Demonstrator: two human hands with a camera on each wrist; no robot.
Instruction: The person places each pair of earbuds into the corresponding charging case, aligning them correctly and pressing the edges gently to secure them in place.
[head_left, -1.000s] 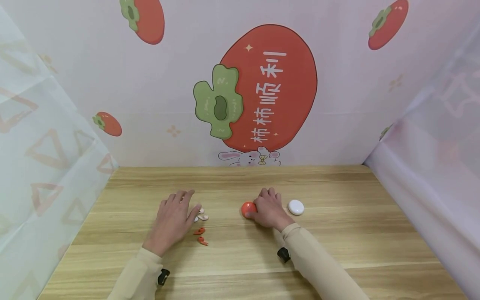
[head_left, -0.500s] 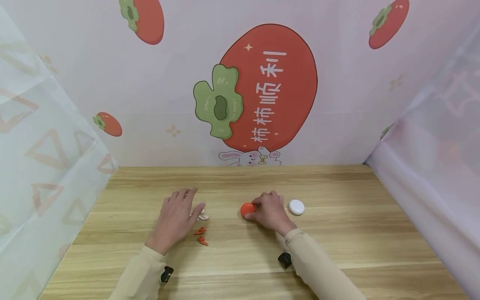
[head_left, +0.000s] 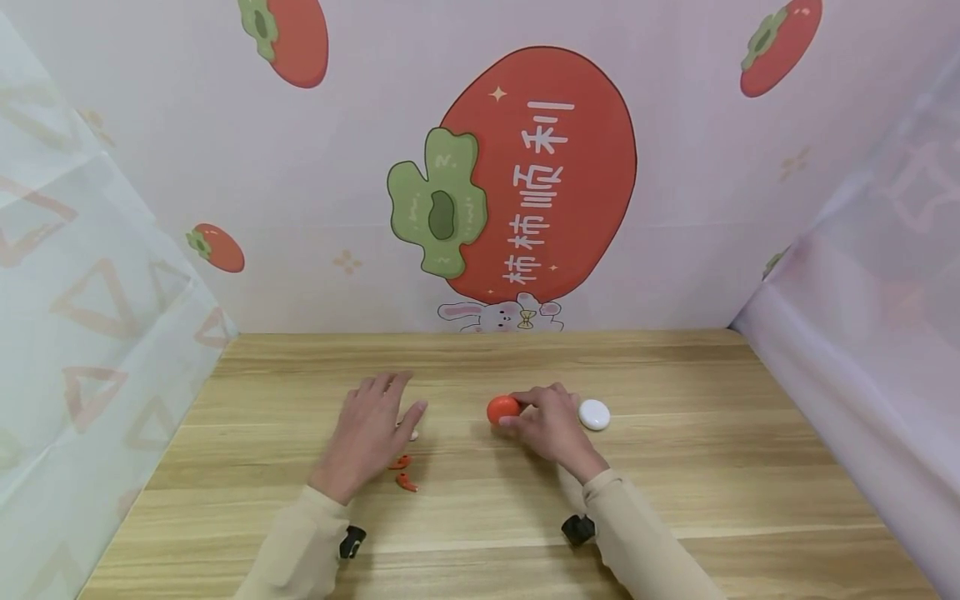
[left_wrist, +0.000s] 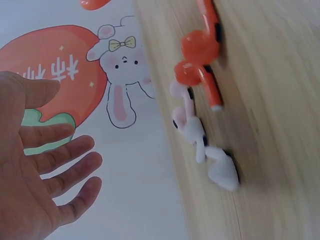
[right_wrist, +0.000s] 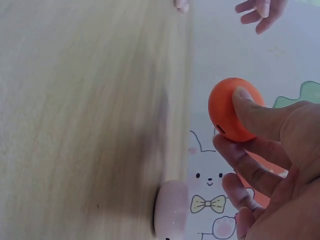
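In my right hand (head_left: 557, 429) is a round orange earbud charging case (head_left: 502, 409), pinched between thumb and fingers above the table. The right wrist view shows the thumb across the face of the case (right_wrist: 222, 107), with a small dark slot at its edge. My left hand (head_left: 366, 437), fingers spread and holding nothing, hovers over the loose earbuds. Two orange earbuds (left_wrist: 200, 47) lie near it, with pale pink earbuds (left_wrist: 180, 112) and white earbuds (left_wrist: 223, 172) beyond. From the head view, the left hand hides most of the pale ones.
A round white case (head_left: 594, 414) lies just right of my right hand. A pale pinkish rounded case (right_wrist: 171, 210) shows on the table in the right wrist view. The wooden table (head_left: 480, 533) ends at a printed back wall (head_left: 337, 167), with cloth on both sides.
The right hand has raised the orange case off the table and shifted slightly right. My left hand has moved right, covering more of the pale earbuds.
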